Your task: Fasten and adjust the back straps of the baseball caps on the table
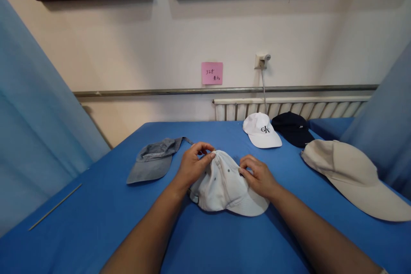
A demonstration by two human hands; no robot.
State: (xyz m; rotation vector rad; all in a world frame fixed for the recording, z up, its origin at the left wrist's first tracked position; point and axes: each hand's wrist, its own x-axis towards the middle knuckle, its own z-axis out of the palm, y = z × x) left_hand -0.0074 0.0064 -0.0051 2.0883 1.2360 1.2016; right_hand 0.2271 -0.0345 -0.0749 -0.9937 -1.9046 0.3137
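Note:
A white cap [224, 188] lies on the blue sheet [96, 209] right in front of me, its brim toward me. My left hand [192, 165] pinches the cloth at the cap's back left edge with thumb and fingers closed. On the cap's right side my right hand [258, 175] grips the crown with curled fingers.
A grey cap [152, 160] lies flattened to the left. Behind are a white cap with black letters [260, 130] and a dark navy cap [293, 128]. A large beige cap [353, 175] lies at the right. Blue curtains hang on both sides; a radiator [289, 109] runs along the wall.

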